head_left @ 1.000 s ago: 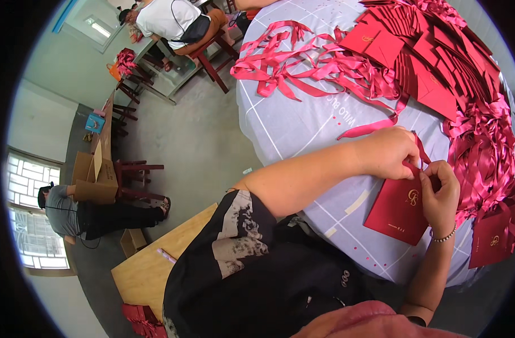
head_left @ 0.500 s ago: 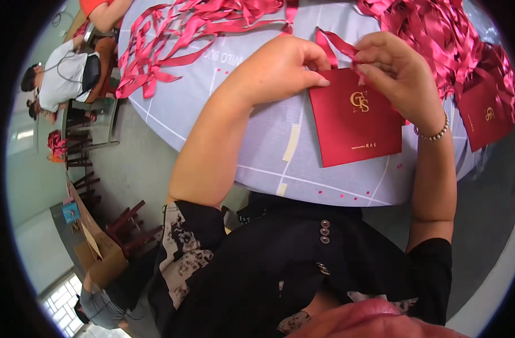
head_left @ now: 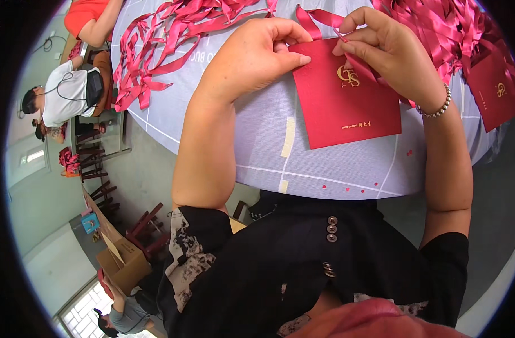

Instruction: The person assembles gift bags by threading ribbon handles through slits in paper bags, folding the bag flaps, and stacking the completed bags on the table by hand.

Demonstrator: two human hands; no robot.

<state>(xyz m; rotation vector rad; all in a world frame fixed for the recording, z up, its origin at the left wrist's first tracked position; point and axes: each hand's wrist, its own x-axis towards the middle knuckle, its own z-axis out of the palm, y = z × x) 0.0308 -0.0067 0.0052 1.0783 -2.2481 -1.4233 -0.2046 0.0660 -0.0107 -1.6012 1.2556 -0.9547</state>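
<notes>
A flat red paper gift bag [head_left: 350, 107] with gold print lies tilted on the cloth-covered table before me. My left hand [head_left: 260, 53] pinches its upper left edge between thumb and fingers. Above the bag's top edge, my right hand [head_left: 390, 53], with a beaded bracelet on the wrist, pinches a shiny dark pink ribbon [head_left: 314, 16]. The ribbon loops up behind the bag's top and runs between the two hands. Part of it hangs below my right fingers, over the bag's front. Where it meets the bag is partly hidden by my fingers.
Loose ribbons [head_left: 156, 53] are heaped at the far left, with a bigger pile [head_left: 437, 34] at the right. A second red bag [head_left: 494, 90] lies by that pile. The table's near edge curves before my body. Other people, stools and a cardboard box [head_left: 125, 265] are off left.
The bag and both hands sit higher in the picture. My right fingers have drawn the ribbon up and left above the bag, and more of it now hangs over the front.
</notes>
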